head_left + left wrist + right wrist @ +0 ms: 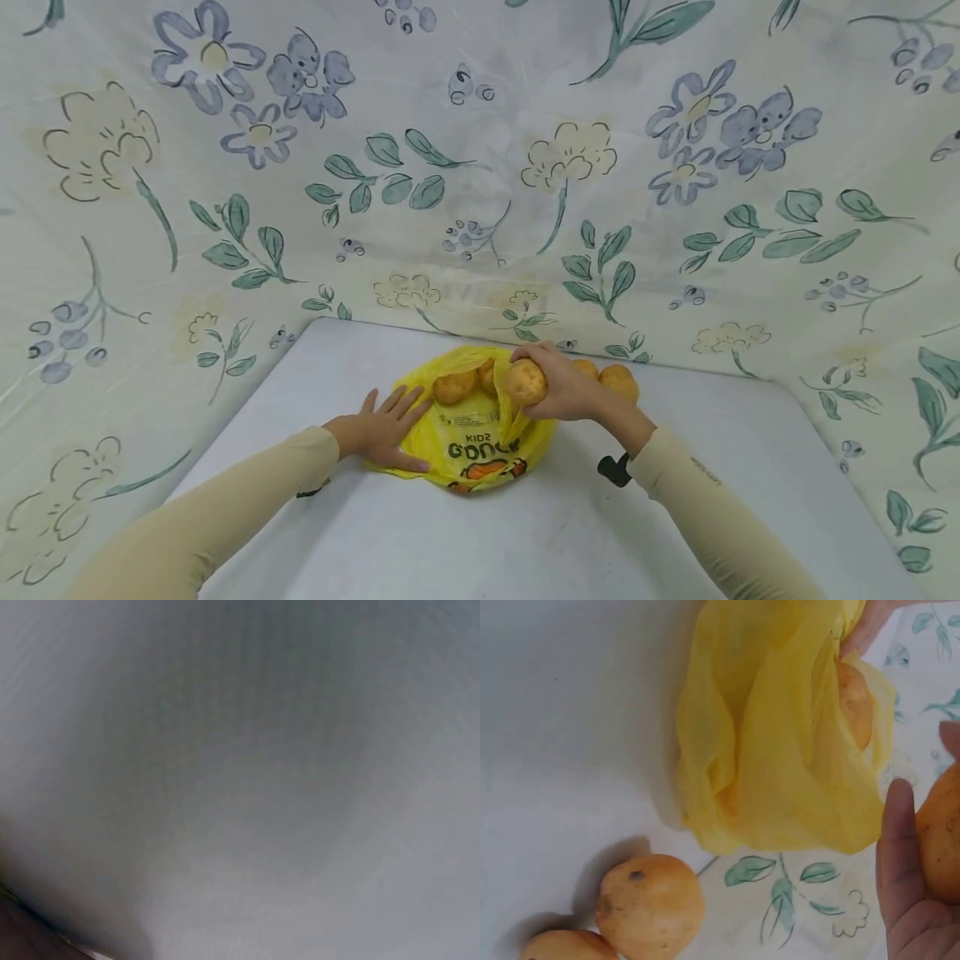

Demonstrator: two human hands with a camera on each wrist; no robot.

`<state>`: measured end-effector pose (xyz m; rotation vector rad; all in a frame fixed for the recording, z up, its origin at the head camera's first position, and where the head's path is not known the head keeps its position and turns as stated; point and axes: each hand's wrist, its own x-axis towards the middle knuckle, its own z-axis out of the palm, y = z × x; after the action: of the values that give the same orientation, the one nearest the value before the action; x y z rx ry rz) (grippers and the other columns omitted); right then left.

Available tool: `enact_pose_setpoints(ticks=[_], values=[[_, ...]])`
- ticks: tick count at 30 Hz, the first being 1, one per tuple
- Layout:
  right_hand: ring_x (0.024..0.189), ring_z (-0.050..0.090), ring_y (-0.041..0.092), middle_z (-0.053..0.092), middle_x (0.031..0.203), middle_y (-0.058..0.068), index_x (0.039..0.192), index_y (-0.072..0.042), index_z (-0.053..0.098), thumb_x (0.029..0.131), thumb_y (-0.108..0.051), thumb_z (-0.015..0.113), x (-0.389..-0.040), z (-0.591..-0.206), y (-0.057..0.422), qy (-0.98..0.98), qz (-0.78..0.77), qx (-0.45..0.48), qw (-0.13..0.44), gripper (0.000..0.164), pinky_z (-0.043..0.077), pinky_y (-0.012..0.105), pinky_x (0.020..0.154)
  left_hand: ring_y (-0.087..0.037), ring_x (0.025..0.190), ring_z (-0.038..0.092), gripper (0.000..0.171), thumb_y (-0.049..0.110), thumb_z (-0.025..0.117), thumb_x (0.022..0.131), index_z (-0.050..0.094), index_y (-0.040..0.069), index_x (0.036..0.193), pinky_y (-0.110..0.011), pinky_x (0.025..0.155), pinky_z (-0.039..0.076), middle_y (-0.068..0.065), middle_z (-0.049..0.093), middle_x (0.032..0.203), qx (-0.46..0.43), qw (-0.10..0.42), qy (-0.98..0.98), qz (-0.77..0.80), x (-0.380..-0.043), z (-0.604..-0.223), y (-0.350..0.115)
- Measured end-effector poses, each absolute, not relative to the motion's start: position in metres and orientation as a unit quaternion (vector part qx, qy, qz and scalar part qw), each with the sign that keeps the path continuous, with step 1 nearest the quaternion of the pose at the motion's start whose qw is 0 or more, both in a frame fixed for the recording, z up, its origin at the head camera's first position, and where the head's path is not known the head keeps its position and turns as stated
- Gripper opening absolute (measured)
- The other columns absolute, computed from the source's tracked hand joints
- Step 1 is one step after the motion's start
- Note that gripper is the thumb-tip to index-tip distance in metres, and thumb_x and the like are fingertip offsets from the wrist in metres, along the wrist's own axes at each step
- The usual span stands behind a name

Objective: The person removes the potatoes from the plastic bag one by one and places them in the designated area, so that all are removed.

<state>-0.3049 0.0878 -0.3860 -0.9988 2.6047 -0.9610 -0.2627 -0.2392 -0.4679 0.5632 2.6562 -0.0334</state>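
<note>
A yellow plastic bag with dark lettering lies on the table, its mouth spread open. Inside it sit potatoes, partly covered by the plastic. My left hand rests on the bag's left side, fingers spread. Over the bag's right edge, my right hand grips a potato; the right wrist view shows this potato between thumb and fingers. Close to the right hand lie two loose potatoes on the table. The left wrist view holds only a blurred pale surface and a dark sliver at its corner.
The white table ends at a flower-patterned sheet that rises behind it and on both sides. A small black object shows beneath the right wrist. Beside the bag, loose potatoes lie near the table's far edge.
</note>
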Motion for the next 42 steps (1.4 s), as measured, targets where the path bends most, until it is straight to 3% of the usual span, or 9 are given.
enact_pose_setpoints(ticks=[6,12,18,25,29,33,37,42], values=[[0.104,0.052,0.029,0.04,0.124,0.012,0.133,-0.018,0.045,0.068,-0.001,0.082,-0.308,-0.387,0.095,0.89,-0.329,-0.303,0.085,0.077,0.055,0.038,0.081,-0.04,0.153,-0.004,0.115,0.088,0.041,0.079,0.006,0.015,0.16,-0.073,0.114,-0.001,-0.013,-0.006,0.167,0.201,0.214,0.956,-0.013,-0.261,-0.466,-0.239],[0.095,0.055,0.026,0.047,0.115,0.01,0.12,-0.025,0.046,0.066,-0.02,0.087,-0.308,-0.387,0.097,0.914,-0.283,-0.284,0.058,0.068,0.054,0.034,0.074,-0.039,0.153,-0.003,0.115,0.089,0.04,0.078,0.007,0.015,0.16,-0.072,0.114,0.0,-0.013,-0.005,0.167,0.198,0.213,0.957,-0.016,-0.26,-0.466,-0.24],[0.089,0.054,0.023,0.051,0.109,0.01,0.114,-0.016,0.049,0.064,-0.028,0.083,-0.307,-0.388,0.1,0.921,-0.263,-0.283,0.051,0.061,0.051,0.03,0.067,-0.04,0.153,-0.005,0.117,0.09,0.041,0.077,0.006,0.014,0.16,-0.072,0.114,-0.003,-0.014,-0.006,0.167,0.2,0.219,0.955,-0.011,-0.261,-0.467,-0.239],[0.087,0.058,0.022,0.059,0.115,0.01,0.123,-0.01,0.049,0.067,-0.015,0.082,-0.308,-0.391,0.107,0.898,-0.314,-0.307,0.044,0.064,0.053,0.03,0.067,-0.04,0.153,-0.005,0.117,0.09,0.042,0.077,0.007,0.014,0.16,-0.073,0.114,-0.003,-0.013,-0.005,0.167,0.198,0.215,0.956,-0.006,-0.264,-0.469,-0.24],[0.092,0.06,0.022,0.061,0.118,0.009,0.132,-0.013,0.051,0.073,-0.025,0.085,-0.308,-0.393,0.11,0.888,-0.331,-0.317,0.026,0.07,0.055,0.032,0.071,-0.04,0.153,-0.003,0.116,0.088,0.042,0.078,0.007,0.014,0.16,-0.073,0.114,-0.001,-0.013,-0.004,0.167,0.198,0.214,0.956,-0.014,-0.262,-0.469,-0.239],[0.102,0.058,0.025,0.057,0.127,0.011,0.138,-0.013,0.049,0.072,-0.037,0.089,-0.309,-0.395,0.112,0.884,-0.336,-0.324,0.013,0.08,0.054,0.037,0.079,-0.041,0.153,-0.002,0.115,0.088,0.042,0.078,0.008,0.014,0.16,-0.073,0.114,0.0,-0.014,-0.004,0.167,0.198,0.216,0.956,-0.012,-0.262,-0.468,-0.238],[0.106,0.055,0.028,0.053,0.129,0.013,0.141,-0.014,0.045,0.074,-0.038,0.088,-0.312,-0.397,0.115,0.882,-0.346,-0.32,0.005,0.083,0.054,0.041,0.083,-0.041,0.153,-0.004,0.117,0.089,0.041,0.078,0.007,0.014,0.16,-0.073,0.114,-0.002,-0.014,-0.006,0.167,0.196,0.22,0.956,-0.013,-0.263,-0.468,-0.239],[0.105,0.052,0.03,0.048,0.128,0.015,0.147,-0.025,0.036,0.082,-0.035,0.082,-0.314,-0.398,0.122,0.889,-0.36,-0.283,0.016,0.081,0.053,0.039,0.08,-0.041,0.153,-0.006,0.119,0.091,0.04,0.077,0.006,0.013,0.16,-0.073,0.113,-0.004,-0.015,-0.007,0.167,0.197,0.226,0.954,-0.012,-0.263,-0.467,-0.239]])
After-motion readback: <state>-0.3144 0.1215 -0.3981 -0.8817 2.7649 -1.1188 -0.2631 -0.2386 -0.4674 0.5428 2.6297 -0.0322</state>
